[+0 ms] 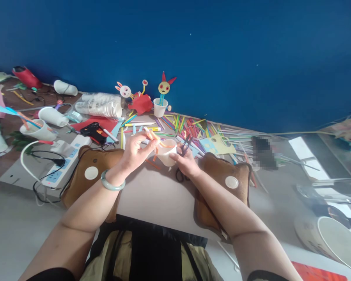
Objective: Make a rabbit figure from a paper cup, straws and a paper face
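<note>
A white paper cup [166,155] is held above the near part of the table, its mouth tilted up. My right hand [189,163] grips its right side with the thumb near the rim. At the cup's mouth, my left hand [137,151] pinches a bent orange strip [153,135], part of which reaches into the cup. Black scissors [187,143] show their blades above my right hand and their handles below it; whether that hand holds them or they lie behind it I cannot tell.
Brown cushion-like pads [89,166] lie left and right. Colourful sticks [181,121] and paper scraps cover the table's back. Stacked cups [101,107], a cup with a rabbit-eared figure [160,107], a black glue gun [94,132] and a power strip [66,164] with cables stand around.
</note>
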Demonstrator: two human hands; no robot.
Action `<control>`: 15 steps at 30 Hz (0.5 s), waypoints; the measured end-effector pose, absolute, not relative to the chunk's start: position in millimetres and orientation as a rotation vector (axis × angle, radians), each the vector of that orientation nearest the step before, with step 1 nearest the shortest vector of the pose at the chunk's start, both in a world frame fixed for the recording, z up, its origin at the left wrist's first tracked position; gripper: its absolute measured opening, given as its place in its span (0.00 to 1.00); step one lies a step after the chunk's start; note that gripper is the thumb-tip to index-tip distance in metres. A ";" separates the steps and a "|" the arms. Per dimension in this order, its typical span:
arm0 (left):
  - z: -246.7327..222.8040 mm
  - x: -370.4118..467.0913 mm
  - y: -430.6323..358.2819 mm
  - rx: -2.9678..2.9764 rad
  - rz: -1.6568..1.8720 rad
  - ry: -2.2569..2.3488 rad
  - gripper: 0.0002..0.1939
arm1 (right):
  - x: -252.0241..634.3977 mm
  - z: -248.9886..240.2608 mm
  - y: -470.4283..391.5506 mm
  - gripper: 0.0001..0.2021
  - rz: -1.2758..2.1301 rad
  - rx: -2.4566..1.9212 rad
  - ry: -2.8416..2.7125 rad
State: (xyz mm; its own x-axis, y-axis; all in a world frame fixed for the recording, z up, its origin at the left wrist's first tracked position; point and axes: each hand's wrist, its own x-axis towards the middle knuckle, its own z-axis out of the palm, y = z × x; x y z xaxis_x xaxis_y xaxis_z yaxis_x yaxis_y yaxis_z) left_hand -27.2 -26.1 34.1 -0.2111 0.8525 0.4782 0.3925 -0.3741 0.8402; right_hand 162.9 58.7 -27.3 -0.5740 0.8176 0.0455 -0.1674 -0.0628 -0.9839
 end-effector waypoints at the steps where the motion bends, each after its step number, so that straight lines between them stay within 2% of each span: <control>1: 33.5 -26.3 -26.2 1.655 1.628 1.470 0.13 | 163.1 -27.5 58.4 0.32 1.715 -0.719 -1.502; 15: 24.3 -23.7 -21.3 1.501 1.616 1.462 0.12 | 162.6 -7.9 50.1 0.29 1.452 -0.675 -1.824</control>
